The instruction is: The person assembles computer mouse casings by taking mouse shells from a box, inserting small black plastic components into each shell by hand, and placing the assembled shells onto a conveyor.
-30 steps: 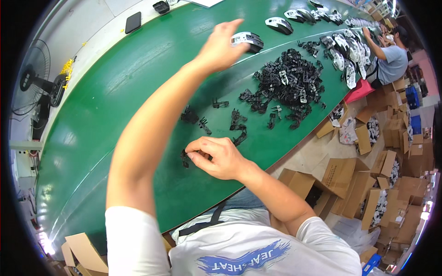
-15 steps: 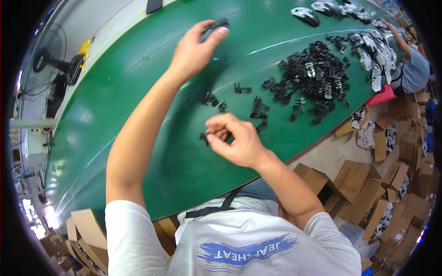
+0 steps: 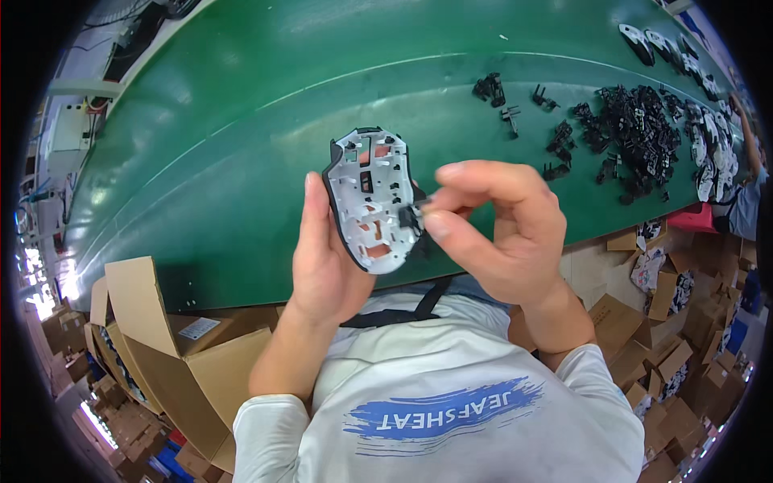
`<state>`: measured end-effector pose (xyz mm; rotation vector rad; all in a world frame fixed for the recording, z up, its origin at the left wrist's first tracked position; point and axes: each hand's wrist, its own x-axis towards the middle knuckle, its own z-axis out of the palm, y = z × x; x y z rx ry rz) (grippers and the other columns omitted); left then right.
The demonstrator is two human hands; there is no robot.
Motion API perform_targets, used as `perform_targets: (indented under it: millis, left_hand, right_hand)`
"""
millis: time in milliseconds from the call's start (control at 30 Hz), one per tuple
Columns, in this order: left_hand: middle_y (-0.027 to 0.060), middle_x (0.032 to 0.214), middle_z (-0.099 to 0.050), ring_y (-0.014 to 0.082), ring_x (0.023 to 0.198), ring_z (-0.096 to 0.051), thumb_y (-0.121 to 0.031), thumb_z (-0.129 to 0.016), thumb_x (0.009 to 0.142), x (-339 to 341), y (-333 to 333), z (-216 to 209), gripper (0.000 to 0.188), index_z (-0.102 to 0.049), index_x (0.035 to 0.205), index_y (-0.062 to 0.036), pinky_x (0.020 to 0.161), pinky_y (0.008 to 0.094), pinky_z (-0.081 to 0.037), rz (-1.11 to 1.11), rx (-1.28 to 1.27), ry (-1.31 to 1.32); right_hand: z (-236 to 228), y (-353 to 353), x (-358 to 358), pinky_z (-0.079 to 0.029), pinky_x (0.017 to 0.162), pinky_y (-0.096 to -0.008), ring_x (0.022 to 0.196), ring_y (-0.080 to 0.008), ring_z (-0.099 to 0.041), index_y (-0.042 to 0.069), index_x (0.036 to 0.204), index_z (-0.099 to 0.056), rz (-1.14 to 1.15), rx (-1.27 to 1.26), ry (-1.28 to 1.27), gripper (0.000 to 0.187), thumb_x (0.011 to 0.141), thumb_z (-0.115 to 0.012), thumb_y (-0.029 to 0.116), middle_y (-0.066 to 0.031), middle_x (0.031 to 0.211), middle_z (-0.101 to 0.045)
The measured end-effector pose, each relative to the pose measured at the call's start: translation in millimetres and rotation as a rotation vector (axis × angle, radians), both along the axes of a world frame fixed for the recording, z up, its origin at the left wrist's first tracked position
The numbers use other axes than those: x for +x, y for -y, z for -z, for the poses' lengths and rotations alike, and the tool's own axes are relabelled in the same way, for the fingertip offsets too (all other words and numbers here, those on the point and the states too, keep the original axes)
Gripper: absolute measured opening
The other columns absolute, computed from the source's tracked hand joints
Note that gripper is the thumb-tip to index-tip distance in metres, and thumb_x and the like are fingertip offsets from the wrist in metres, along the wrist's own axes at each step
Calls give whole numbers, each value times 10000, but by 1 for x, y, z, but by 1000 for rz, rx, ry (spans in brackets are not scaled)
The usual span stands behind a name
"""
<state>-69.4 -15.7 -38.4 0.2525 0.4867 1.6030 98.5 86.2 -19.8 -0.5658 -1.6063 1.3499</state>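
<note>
My left hand [image 3: 326,266] is closed round a computer mouse shell [image 3: 348,211], its hollow inner side turned up. The shell is pale grey-white inside with a black edge, cut-out slots and small posts. Between thumb and forefinger my right hand [image 3: 515,229] pinches a small black plastic clip [image 3: 411,216], held at the shell's right edge. Whether the clip is seated in the shell or only touching it, I cannot tell. To the right on the table lie several loose black clips [image 3: 561,143] and a large heap of them [image 3: 640,133].
The green table [image 3: 217,185] curves round in front of me. White and black mouse shells [image 3: 713,153] lie at its far right, near another person's arm [image 3: 750,137]. Open cardboard boxes [image 3: 173,362] stand at lower left, and more boxes [image 3: 628,322] fill the floor on the right.
My left hand has come back from the far table with the shell, now hollow side up before me. My right hand has brought a black clip to it. The view has shifted left.
</note>
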Motion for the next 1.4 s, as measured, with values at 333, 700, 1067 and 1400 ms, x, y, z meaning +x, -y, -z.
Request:
perform_targets:
  millis: [333, 700, 1067, 1400]
  left_hand:
    - [80, 1583, -546, 221, 1456, -534, -521, -213, 1181, 13, 20, -9, 658, -403, 1638, -88, 1216, 426, -426, 45, -74, -301]
    - [69, 1530, -594, 214, 1403, -580, -528, -240, 1180, 25, 16, -2, 624, -461, 1606, -129, 1186, 426, -457, 98, -125, -75]
    - [78, 1476, -557, 199, 1388, -533, -496, -257, 1189, 38, 18, -13, 589, -390, 1601, -96, 1196, 390, -413, 134, -291, -358]
    - [75, 1498, -622, 232, 1355, -626, -528, -199, 1180, 38, 12, -7, 629, -478, 1582, -132, 1128, 411, -526, 119, -234, -218]
  right_hand:
    - [26, 8, -11, -525, 688, -343, 688, -208, -687, 104, 1003, -755, 177, 626, 167, 315, 729, -868, -5, -20, 875, -778]
    - [24, 2, 15, -568, 812, -379, 732, -197, -677, 138, 1003, -769, 187, 774, 267, 333, 712, -894, 37, 0, 910, -784]
    - [19, 6, 17, -563, 896, -410, 708, -178, -673, 125, 1000, -755, 69, 637, 408, 243, 793, -845, 34, 8, 807, -739]
    - [22, 9, 26, -537, 1066, -503, 790, -180, -689, 101, 1168, -800, 153, 580, 314, 355, 825, -893, 96, -39, 930, -748]
